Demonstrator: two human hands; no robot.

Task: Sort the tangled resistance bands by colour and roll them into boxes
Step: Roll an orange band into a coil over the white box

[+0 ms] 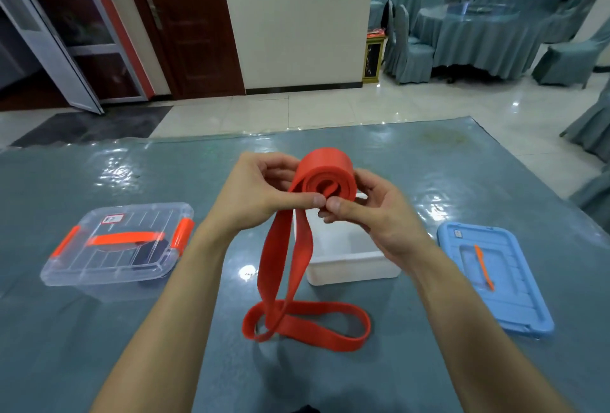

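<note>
1. The left hand [260,188] and right hand [376,214] meet above the desk [99,346]; thumbs and fingers of both pinch a half-rolled red resistance band [326,178], its coil at 12 o'clock from the thumbs.
2. The band's loose tail hangs toward 6 o'clock; its end loop lies on the desk.
3. An open white box [350,264] stands under the right hand; a lidded clear box [115,247] at its 9 o'clock; a blue lid [495,280] at 3 o'clock.
</note>
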